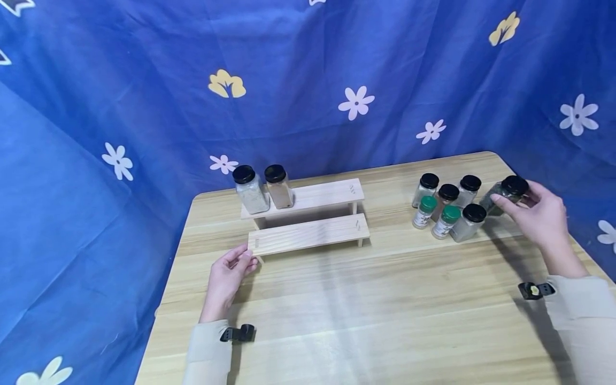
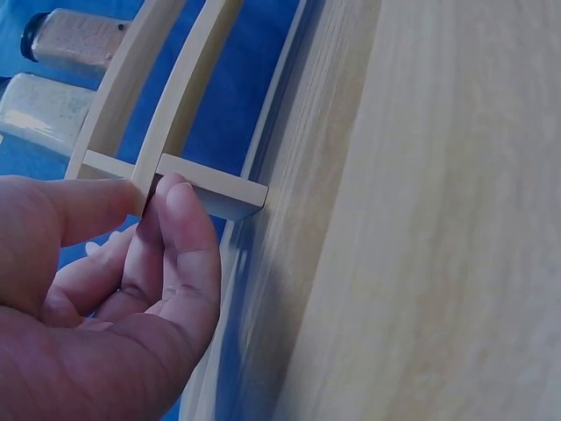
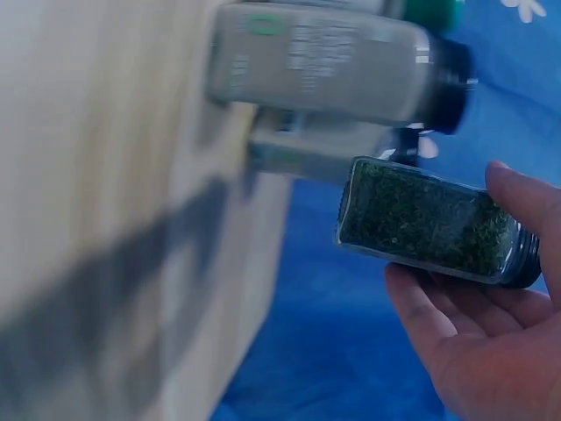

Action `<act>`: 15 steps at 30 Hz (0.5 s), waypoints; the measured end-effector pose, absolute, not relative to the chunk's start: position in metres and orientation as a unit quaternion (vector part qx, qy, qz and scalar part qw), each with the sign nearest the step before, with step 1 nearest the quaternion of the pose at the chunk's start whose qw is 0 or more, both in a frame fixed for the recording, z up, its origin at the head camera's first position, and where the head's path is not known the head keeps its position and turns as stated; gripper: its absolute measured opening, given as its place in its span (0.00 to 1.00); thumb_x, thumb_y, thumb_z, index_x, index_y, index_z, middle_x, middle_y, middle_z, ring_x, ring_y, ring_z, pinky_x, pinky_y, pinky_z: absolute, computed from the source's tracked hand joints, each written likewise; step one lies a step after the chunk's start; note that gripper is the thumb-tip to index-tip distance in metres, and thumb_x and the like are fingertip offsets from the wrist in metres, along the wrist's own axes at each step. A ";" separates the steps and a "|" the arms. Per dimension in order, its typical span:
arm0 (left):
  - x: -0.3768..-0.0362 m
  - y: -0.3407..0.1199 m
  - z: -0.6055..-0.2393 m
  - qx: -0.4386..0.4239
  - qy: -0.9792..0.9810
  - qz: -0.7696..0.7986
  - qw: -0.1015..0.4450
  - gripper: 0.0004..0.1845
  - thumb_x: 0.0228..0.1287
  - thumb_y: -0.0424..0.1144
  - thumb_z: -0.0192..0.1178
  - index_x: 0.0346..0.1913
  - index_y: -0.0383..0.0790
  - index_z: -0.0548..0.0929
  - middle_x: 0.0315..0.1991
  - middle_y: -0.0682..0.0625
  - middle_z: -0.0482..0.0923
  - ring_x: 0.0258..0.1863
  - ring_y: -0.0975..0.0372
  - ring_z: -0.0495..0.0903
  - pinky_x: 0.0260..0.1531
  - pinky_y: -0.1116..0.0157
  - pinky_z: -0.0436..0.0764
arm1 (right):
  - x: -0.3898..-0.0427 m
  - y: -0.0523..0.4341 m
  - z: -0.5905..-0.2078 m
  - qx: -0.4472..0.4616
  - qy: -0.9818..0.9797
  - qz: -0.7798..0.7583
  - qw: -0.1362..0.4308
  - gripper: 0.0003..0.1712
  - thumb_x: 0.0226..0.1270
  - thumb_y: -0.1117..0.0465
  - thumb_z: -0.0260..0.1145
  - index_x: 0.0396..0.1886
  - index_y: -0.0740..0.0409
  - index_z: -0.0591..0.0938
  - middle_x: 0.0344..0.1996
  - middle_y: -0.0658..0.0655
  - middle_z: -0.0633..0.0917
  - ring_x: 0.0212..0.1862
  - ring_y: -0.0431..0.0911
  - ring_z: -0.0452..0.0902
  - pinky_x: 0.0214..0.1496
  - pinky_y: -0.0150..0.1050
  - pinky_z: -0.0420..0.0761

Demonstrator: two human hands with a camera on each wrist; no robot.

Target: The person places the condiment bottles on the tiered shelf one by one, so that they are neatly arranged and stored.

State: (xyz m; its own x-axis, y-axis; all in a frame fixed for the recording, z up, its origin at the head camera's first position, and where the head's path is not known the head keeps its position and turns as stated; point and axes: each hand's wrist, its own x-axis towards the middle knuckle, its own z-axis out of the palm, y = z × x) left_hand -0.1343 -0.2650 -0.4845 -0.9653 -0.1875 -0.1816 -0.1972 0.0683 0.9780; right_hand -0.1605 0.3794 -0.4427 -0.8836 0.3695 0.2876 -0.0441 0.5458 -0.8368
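Note:
My right hand (image 1: 544, 219) grips a spice jar (image 3: 425, 224) of dried green herbs with a black lid, thumb on one side and fingers on the other. In the right wrist view the jar is held clear of the table, beside the other jars. At the lower step of a wooden two-step rack (image 1: 308, 234), my left hand (image 1: 227, 275) pinches the left end of the board between thumb and fingers. On the left part of the upper step stand a jar of pale contents (image 1: 252, 195) and a jar of brown contents (image 1: 280, 191), both black-lidded.
Right of the rack, several jars stand grouped on the wooden table (image 1: 337, 321). Among them are green-capped bottles (image 1: 443, 229) and a black-lidded jar of greyish powder (image 1: 466, 227) nearest my right hand. A blue patterned curtain (image 1: 298, 64) hangs behind and around the table.

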 end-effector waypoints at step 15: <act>-0.132 -0.264 -0.483 -0.132 0.734 0.666 0.000 0.23 0.79 0.30 0.58 0.72 0.26 0.73 0.37 0.62 0.86 0.39 0.69 0.88 0.49 0.72 0.92 | -0.181 0.324 -0.397 -0.063 -0.833 0.487 0.253 0.24 0.59 0.56 0.83 0.55 0.47 0.86 0.34 0.21 0.81 0.38 0.16 0.80 0.41 0.08 0.80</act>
State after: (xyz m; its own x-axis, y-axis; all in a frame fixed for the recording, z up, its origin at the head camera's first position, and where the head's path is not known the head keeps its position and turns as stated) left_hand -0.1322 -0.2635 -0.4826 -0.9653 -0.1937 -0.1750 -0.1929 0.0777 0.9781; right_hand -0.1810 0.3238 -0.3970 -0.8644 0.3512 0.3597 -0.1412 0.5171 -0.8442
